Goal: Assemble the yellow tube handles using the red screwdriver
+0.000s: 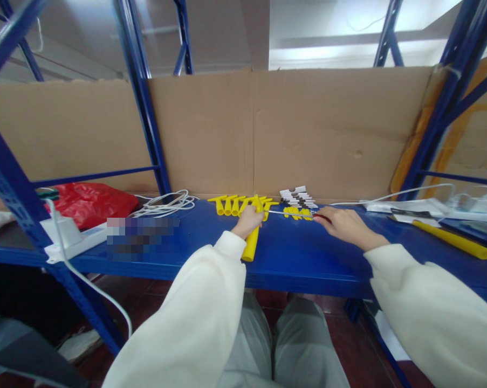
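Observation:
My left hand (248,220) is closed round a yellow T-shaped plastic piece with a tubular handle (250,249), tilted over the blue shelf top (292,253). In my right hand (339,223) is a screwdriver, its red handle mostly hidden by my fingers. The screwdriver's long metal shaft (287,214) runs left, and its tip meets the head of the yellow piece near my left fingers. Behind my left hand stands a row of similar yellow T-shaped pieces (228,206). Small yellow parts (295,212) lie just beyond the shaft, in front of several black-and-white strips (299,197).
At the left are a red plastic bag (91,203), coiled white cable (168,203) and a white power strip (81,241). A longer yellow-handled tool (455,240) lies at the right. Cardboard (308,129) walls the back; blue posts (144,102) rise at the sides.

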Demonstrator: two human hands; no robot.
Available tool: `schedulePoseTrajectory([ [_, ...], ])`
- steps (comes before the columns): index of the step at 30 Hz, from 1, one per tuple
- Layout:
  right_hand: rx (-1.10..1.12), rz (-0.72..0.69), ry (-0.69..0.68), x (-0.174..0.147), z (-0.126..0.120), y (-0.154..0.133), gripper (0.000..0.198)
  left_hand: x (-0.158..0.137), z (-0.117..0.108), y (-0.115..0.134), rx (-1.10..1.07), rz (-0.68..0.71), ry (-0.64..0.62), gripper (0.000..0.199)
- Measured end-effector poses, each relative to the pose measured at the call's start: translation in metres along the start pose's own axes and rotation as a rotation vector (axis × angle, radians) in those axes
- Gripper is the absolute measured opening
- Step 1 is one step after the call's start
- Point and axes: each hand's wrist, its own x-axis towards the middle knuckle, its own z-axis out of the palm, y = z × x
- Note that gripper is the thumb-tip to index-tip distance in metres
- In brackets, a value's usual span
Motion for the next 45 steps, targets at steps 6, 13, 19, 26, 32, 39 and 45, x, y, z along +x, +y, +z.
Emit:
schedulePoseTrajectory([
  [6, 0.085, 0.052, 0.076, -0.004, 0.022, 0.011, 0.021, -0.003, -0.003, 0.004, -0.001, 0.104, -0.03, 0.02],
  [13, 0.208, -0.004, 0.06, -0.009, 0.029, 0.01, 0.032, 0.003, -0.005, -0.001, 0.024, 0.169, -0.029, 0.018],
  [19, 0.215, 0.063, 0.029, -0.009, 0.031, 0.01, 0.023, 0.007, -0.007, -0.006, 0.059, 0.208, -0.048, 0.007],
  [26, 0.281, 0.01, -0.018, -0.009, 0.031, 0.006, 0.032, 0.011, -0.007, -0.01, 0.058, 0.243, -0.029, 0.003],
  [32, 0.416, 0.024, -0.026, -0.009, 0.033, 0.008, 0.019, 0.01, -0.006, -0.01, 0.085, 0.234, -0.028, 0.002],
  [39, 0.353, 0.02, -0.046, -0.01, 0.029, 0.004, 0.023, 0.01, -0.007, -0.01, 0.096, 0.246, -0.015, 0.002],
  [45, 0.484, 0.006, -0.03, -0.009, 0.034, 0.006, 0.02, 0.009, -0.007, -0.009, 0.118, 0.232, -0.029, 0.009],
])
